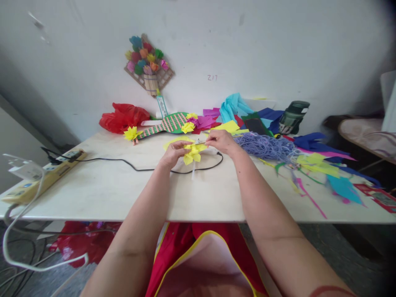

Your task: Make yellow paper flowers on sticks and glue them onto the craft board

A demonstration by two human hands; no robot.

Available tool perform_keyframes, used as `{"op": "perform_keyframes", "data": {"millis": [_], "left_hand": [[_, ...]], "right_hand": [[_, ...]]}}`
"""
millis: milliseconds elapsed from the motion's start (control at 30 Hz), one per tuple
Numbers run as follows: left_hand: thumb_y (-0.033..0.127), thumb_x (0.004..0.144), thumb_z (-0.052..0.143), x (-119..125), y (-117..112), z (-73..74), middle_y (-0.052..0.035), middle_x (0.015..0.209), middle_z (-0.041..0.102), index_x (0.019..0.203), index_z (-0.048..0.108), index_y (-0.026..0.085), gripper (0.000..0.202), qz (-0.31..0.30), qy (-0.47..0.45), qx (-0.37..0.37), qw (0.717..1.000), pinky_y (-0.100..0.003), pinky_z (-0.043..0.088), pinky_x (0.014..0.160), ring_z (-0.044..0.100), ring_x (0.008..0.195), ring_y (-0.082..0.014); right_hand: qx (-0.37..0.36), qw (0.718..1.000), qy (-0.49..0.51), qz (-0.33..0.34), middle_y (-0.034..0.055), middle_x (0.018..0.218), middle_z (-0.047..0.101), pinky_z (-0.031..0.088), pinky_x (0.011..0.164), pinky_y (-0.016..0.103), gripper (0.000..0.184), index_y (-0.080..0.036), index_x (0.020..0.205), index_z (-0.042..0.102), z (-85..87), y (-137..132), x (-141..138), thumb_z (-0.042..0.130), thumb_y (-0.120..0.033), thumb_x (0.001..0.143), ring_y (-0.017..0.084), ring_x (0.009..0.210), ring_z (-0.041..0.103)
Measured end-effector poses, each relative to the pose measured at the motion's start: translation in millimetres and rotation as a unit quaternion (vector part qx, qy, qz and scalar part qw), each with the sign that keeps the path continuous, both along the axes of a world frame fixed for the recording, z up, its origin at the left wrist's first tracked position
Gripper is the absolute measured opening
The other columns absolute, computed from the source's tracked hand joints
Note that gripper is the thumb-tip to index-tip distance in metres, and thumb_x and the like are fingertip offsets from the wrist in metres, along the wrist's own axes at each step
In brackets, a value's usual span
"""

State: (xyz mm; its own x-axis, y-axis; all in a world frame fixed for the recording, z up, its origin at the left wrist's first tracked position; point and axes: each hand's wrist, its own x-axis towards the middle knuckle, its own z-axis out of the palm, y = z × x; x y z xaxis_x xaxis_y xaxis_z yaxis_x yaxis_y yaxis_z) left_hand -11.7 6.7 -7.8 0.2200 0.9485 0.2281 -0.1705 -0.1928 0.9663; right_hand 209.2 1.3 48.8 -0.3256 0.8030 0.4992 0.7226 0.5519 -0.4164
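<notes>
Above the middle of the table, my left hand [175, 152] pinches a yellow paper flower [192, 155] from its left side. The flower's petals spread outward and down, and a pale thin strip hangs below it. My right hand [222, 141] is closed at the flower's upper right, thumb and fingertips pressed together on a thin stick-like piece [201, 143] that points into the flower. What that piece is exactly is too small to make out. Behind my hands lies a green, lute-shaped craft [175, 123] with pink strips and yellow paper flowers.
A purple yarn heap [266, 146], coloured paper scraps [318, 165] and a dark green bottle [293, 117] are at the right. A black cable [136, 168] crosses the table from a power strip [46, 177]. A red plastic bag [123, 119] lies at the back left.
</notes>
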Motion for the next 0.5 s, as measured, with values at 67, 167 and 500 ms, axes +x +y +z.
{"op": "perform_keyframes", "data": {"millis": [67,167,500], "left_hand": [[0.022,0.051,0.078,0.0,-0.2,0.0,-0.0001,0.071,0.068,0.089,0.076,0.018,0.038,0.003,0.001,0.000,1.000,-0.024,0.039,0.057,0.056,0.060,-0.0115],[0.022,0.050,0.079,0.4,-0.6,0.4,0.0002,0.071,0.068,0.089,0.075,0.018,0.040,0.002,-0.005,-0.009,1.000,-0.023,0.040,0.058,0.057,0.060,-0.0115],[0.021,0.052,0.077,-0.3,1.2,-1.0,-0.0004,0.075,0.069,0.094,0.075,0.019,0.042,0.002,-0.004,0.007,1.000,-0.024,0.040,0.058,0.057,0.062,-0.0116]], "right_hand": [[0.000,1.000,-0.017,0.004,0.0015,0.075,0.068,0.035,0.064,0.025,0.010,-0.019,0.069,0.071,1.0,0.1,0.8,0.065,-0.023,0.075,0.013,0.070,0.056],[0.004,0.999,-0.046,0.004,0.0017,0.074,0.068,0.033,0.063,0.024,0.015,-0.019,0.070,0.072,1.3,1.1,2.3,0.062,-0.026,0.079,0.013,0.070,0.056],[0.004,0.997,-0.082,-0.010,0.0016,0.071,0.066,0.028,0.059,0.024,0.021,-0.017,0.071,0.071,1.1,2.2,2.4,0.057,-0.029,0.083,0.012,0.064,0.050]]}}
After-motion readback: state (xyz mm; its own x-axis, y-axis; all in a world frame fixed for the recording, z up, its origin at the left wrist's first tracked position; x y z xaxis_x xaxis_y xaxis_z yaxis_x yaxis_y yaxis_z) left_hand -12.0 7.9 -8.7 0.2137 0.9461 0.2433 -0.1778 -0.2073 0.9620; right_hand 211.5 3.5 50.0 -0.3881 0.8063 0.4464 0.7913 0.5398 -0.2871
